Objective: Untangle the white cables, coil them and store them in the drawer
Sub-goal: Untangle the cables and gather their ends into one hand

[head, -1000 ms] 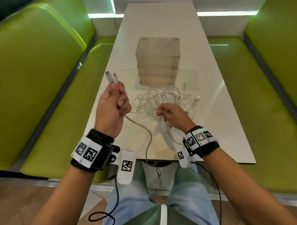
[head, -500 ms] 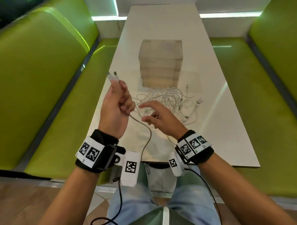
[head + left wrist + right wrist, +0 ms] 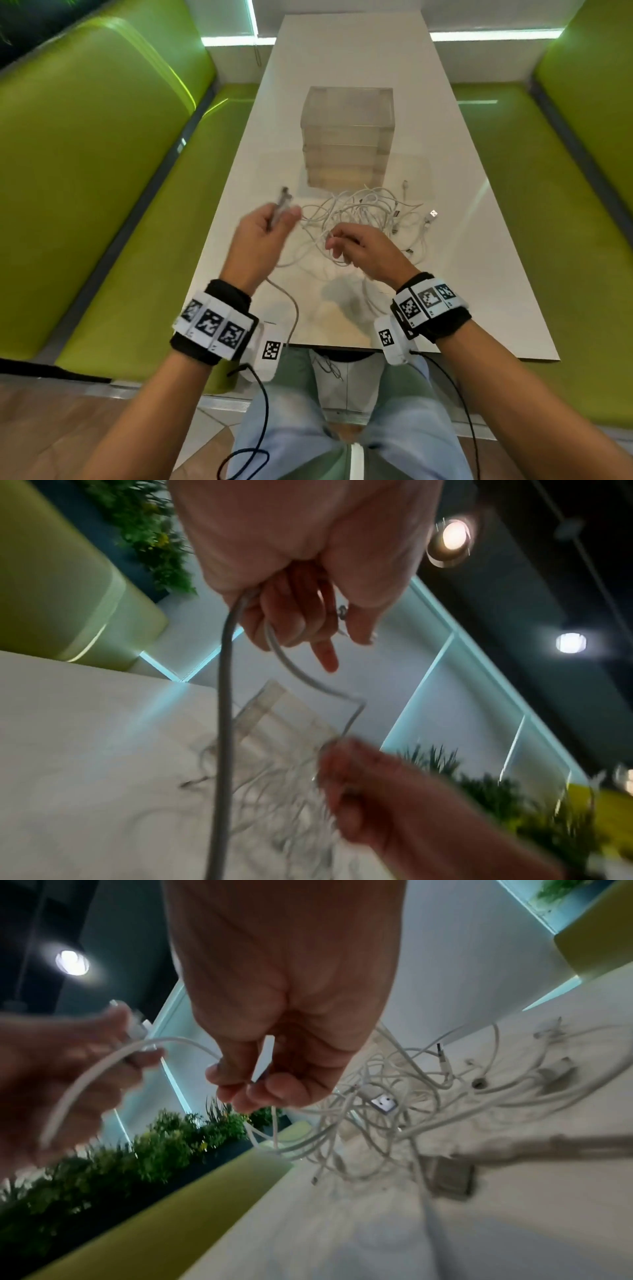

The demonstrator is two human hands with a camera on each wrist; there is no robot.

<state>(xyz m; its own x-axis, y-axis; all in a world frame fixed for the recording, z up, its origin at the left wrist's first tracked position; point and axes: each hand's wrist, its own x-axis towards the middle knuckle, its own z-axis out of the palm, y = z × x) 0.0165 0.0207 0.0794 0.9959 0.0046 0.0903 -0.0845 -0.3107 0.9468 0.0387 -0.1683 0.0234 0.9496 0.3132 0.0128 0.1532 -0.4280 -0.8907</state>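
Currently untangling: left hand (image 3: 262, 228) clamped on one cable's plugs (image 3: 283, 199); right hand (image 3: 364, 251) pinches that cable (image 3: 178, 1042) beside tangle (image 3: 370, 214). Next, likely: draw it free, coil.

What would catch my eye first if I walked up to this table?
Probably the tangle of white cables heaped in the middle of the white table, just in front of a clear stack of drawers. Above it, the left hand grips one cable by its plug ends while the right hand pinches a strand beside the heap. Bright green benches flank the table on both sides.
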